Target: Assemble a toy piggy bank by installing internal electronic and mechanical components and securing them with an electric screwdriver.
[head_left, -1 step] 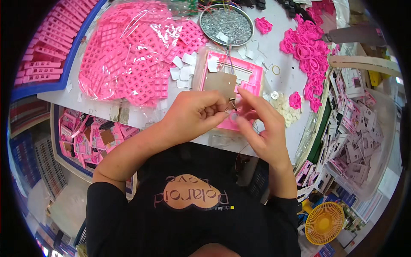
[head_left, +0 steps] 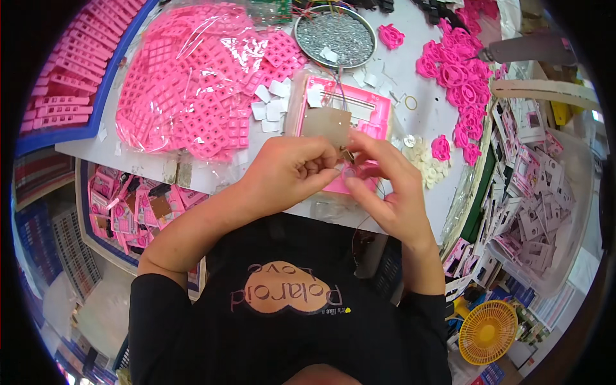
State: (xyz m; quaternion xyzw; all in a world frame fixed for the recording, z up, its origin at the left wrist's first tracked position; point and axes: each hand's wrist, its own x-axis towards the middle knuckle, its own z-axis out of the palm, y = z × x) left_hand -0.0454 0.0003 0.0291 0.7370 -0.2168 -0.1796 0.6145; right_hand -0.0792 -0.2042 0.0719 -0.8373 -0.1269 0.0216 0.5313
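Some done: brown board lying over pink casing, wires across; no cover seen, so probably midway. At casing's near edge: left hand pinched narrow, contents too small to tell; right hand half spread by small metal part, cannot tell if gripped. Beyond casing: round dish of grey bits. Far left of casing: blue tray, pink bars inside
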